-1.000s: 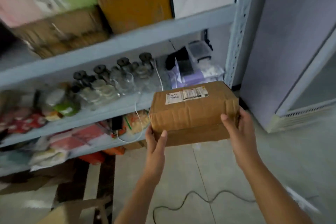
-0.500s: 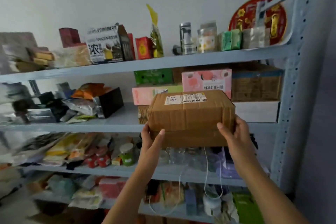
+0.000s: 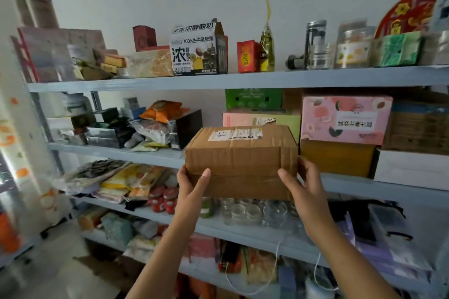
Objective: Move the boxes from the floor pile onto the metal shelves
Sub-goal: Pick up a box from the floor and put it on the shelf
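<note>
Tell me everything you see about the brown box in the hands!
The cardboard box is brown, closed and a bit creased, with a white shipping label on its top. It is held level in front of the metal shelves. The left hand grips its left end and the right hand its right end, thumbs on the near face.
</note>
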